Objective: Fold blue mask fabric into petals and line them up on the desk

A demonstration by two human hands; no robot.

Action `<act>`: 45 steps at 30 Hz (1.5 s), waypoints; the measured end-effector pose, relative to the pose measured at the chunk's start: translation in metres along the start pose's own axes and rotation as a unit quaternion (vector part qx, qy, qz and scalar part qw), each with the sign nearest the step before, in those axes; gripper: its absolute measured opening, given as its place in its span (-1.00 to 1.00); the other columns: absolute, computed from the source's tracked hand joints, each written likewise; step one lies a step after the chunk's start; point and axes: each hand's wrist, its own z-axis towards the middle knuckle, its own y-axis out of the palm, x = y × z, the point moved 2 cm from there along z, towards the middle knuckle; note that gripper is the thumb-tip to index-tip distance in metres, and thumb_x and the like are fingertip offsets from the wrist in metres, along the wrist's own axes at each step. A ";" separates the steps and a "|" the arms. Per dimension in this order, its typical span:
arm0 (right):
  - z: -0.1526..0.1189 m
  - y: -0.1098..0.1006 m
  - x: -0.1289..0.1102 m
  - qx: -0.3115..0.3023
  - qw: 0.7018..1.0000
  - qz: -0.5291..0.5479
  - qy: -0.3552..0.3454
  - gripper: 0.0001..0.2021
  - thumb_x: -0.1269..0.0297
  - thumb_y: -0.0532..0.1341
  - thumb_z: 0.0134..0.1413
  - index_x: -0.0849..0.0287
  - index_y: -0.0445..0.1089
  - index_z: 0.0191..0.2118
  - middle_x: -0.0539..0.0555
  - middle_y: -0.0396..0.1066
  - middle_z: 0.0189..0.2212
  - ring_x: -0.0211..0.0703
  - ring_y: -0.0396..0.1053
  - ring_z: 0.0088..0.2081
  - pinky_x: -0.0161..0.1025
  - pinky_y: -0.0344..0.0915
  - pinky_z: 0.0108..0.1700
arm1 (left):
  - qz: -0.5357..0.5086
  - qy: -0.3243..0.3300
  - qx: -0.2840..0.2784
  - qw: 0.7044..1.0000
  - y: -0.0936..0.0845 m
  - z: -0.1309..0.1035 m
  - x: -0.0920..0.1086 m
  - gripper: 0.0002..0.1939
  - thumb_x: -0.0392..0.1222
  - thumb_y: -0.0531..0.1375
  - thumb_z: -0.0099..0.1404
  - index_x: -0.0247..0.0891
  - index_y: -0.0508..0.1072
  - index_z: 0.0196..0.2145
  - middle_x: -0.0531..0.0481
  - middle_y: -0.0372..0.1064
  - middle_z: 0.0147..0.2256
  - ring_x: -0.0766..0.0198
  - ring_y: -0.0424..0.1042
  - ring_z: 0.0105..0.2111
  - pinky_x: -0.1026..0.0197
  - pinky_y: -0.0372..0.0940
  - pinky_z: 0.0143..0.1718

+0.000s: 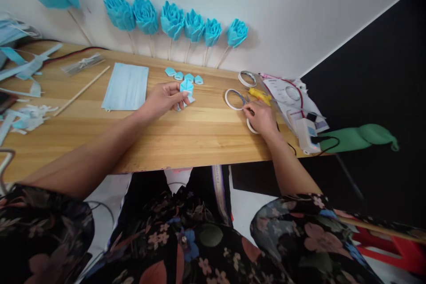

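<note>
My left hand pinches a small folded piece of light blue fabric above the middle of the wooden table. Just behind it lie several small folded blue pieces in a row. Over by the tape rolls, my right hand has its fingers pressed together at the edge of a white tape roll; something dark shows between the fingers, too small to make out. A yellow glue gun lies right behind that hand. To the left of my left hand is a flat blue face mask.
Several blue fabric flowers on sticks lean against the wall. A wooden stick and fabric scraps lie at left. At right are another tape roll, papers, a white power socket with cables and a green bag.
</note>
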 end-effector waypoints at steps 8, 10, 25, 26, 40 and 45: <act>0.008 0.002 0.006 0.033 0.981 0.149 0.118 -0.88 0.28 0.22 0.17 0.10 0.52 -0.25 0.08 0.61 -0.30 -0.05 0.51 -0.33 -0.14 0.36 -0.24 | -0.023 -0.012 -0.028 0.999 0.003 0.003 -0.007 -0.74 -0.06 0.28 0.34 -0.33 0.48 -0.37 -0.09 0.58 -0.35 0.42 0.40 -0.52 0.34 0.20 -0.51; 0.016 -0.003 -0.013 0.053 0.979 0.175 0.092 -0.88 0.26 0.24 0.18 0.10 0.52 -0.25 0.08 0.61 -0.29 -0.08 0.50 -0.33 -0.15 0.36 -0.24 | -0.021 -0.019 -0.033 0.999 0.005 0.003 -0.007 -0.75 -0.11 0.26 0.36 -0.34 0.48 -0.39 -0.09 0.57 -0.37 0.44 0.38 -0.53 0.35 0.20 -0.51; 0.076 -0.007 -0.152 0.203 0.940 0.173 -0.214 -0.87 0.34 0.21 0.31 0.05 0.50 -0.27 0.03 0.55 -0.33 -0.09 0.44 -0.24 -0.09 0.32 -0.15 | -0.040 -0.066 -0.018 0.997 0.006 -0.001 0.005 -0.78 -0.30 0.18 0.37 -0.35 0.47 -0.45 -0.02 0.54 -0.48 0.47 0.37 -0.58 0.41 0.22 -0.53; 0.074 -0.005 -0.152 0.211 0.939 0.170 -0.211 -0.87 0.36 0.20 0.30 0.05 0.49 -0.26 0.03 0.54 -0.32 -0.09 0.43 -0.24 -0.09 0.32 -0.16 | -0.044 -0.070 -0.015 0.996 0.006 -0.001 0.004 -0.79 -0.31 0.17 0.37 -0.35 0.47 -0.44 -0.02 0.54 -0.48 0.47 0.38 -0.58 0.41 0.21 -0.53; 0.063 0.000 -0.152 0.250 0.934 0.127 -0.221 -0.88 0.40 0.21 0.29 0.08 0.49 -0.25 0.04 0.55 -0.33 -0.11 0.44 -0.27 -0.12 0.34 -0.20 | -0.031 -0.068 -0.026 0.997 0.008 0.000 0.003 -0.76 -0.32 0.18 0.37 -0.35 0.48 -0.48 -0.03 0.53 -0.49 0.47 0.37 -0.59 0.40 0.21 -0.54; 0.063 0.000 -0.151 0.225 0.943 0.126 -0.208 -0.85 0.38 0.19 0.31 0.04 0.50 -0.25 0.04 0.55 -0.34 -0.09 0.43 -0.27 -0.09 0.34 -0.21 | -0.031 -0.065 -0.027 0.997 0.009 0.000 0.002 -0.75 -0.32 0.18 0.36 -0.34 0.48 -0.49 -0.02 0.53 -0.50 0.47 0.38 -0.58 0.41 0.22 -0.54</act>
